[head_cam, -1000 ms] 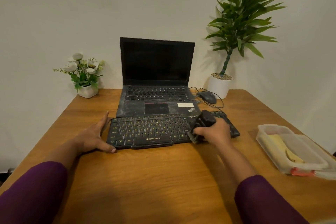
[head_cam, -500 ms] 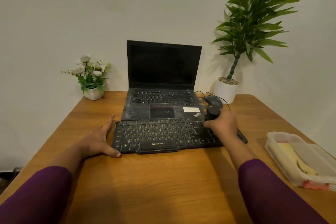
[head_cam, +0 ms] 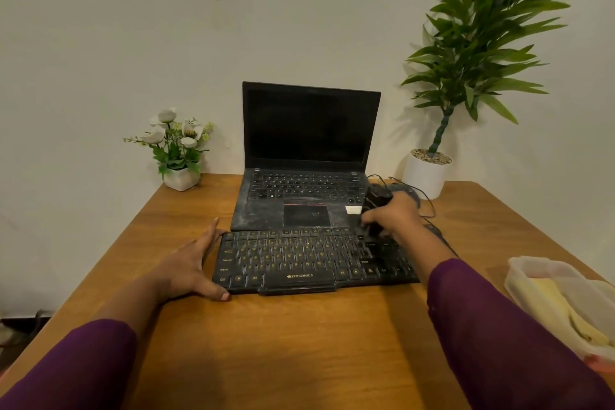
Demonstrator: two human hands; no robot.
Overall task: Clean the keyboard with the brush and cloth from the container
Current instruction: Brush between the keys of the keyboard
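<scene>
Your right hand (head_cam: 392,215) grips the brush (head_cam: 375,200) at the keyboard (head_cam: 299,260) (far-right corner); left hand (head_cam: 189,268), fingers straight, braces its left edge.

We note a brown wooden table (head_cam: 299,343) against a plain pale wall (head_cam: 133,43). Far centre: open, dusty black laptop (head_cam: 309,156), screen dark. Far left: small white pot of white flowers (head_cam: 179,156). Far right: tall green leafy plant in a round white pot (head_cam: 424,176), with a dark corded mouse (head_cam: 405,190) just beside it.
</scene>
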